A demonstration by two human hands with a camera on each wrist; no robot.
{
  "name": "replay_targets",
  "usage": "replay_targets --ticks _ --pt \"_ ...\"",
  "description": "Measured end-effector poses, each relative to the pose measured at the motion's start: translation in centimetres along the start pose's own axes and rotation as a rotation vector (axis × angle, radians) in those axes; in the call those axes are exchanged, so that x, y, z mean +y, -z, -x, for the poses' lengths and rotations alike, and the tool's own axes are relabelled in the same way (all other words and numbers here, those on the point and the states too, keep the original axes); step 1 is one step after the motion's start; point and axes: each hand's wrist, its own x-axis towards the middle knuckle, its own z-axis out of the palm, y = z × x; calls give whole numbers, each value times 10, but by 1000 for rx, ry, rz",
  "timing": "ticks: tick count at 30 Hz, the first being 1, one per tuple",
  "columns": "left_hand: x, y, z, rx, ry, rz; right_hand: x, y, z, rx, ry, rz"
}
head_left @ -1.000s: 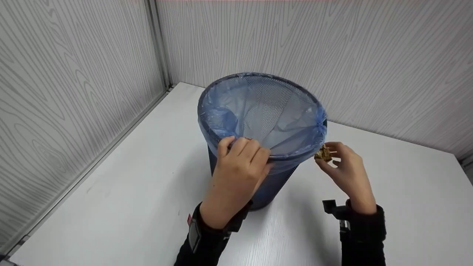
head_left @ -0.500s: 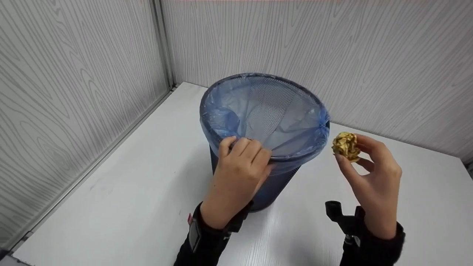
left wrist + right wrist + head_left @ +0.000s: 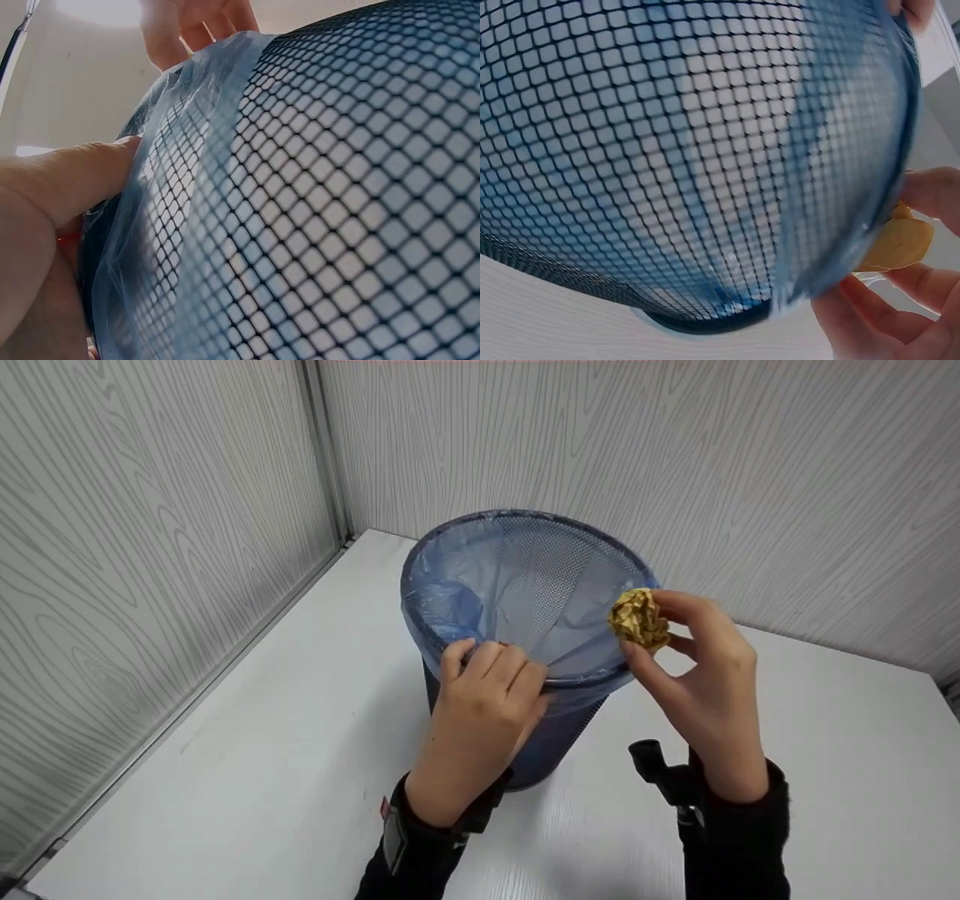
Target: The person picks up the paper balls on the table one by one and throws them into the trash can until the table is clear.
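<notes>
A dark mesh wastebasket (image 3: pixel 559 735), lined with a blue plastic bag (image 3: pixel 446 611), leans toward me on the white table. My left hand (image 3: pixel 484 712) grips its near rim, fingers hooked over the edge and the thumb outside against the bag, as the left wrist view shows. Between thumb and fingertips my right hand (image 3: pixel 709 675) pinches a crumpled ball of gold paper (image 3: pixel 639 620) at the right side of the rim. In the right wrist view the paper ball (image 3: pixel 900 241) is partly hidden behind the bag-covered rim. Its lower part stays out of sight there.
The white tabletop (image 3: pixel 300 750) spreads around the basket. A wood-grain panel (image 3: pixel 150 547) stands on the left, and another panel (image 3: pixel 750 487) closes off the back. Black wrist mounts sit on both forearms.
My right hand first swung out to the right and up from beside the basket with the gold paper ball, then came back left to the rim. The left hand keeps its grip.
</notes>
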Motion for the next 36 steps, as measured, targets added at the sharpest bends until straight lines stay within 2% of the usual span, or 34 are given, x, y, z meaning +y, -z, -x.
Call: replay_targets --ticks 4,8,17,21,24,28,36 --pt "0 0 0 -7 2 -3 0 -2 -2 -41 10 17" --pt "0 0 -1 -9 2 -3 1 -3 -1 -32 3 -2" --pt "-1 -2 -1 0 -4 6 6 -2 11 94 -21 -40" --pt "0 -3 -1 -8 -4 5 15 2 22 158 -45 -33" --pt "1 -3 -2 -4 -3 4 26 4 30 169 -66 -25" --pt "1 -4 -2 17 0 14 41 1 39 126 -112 15" --pt "0 -5 -2 38 -3 15 73 -17 51 -67 -165 105"
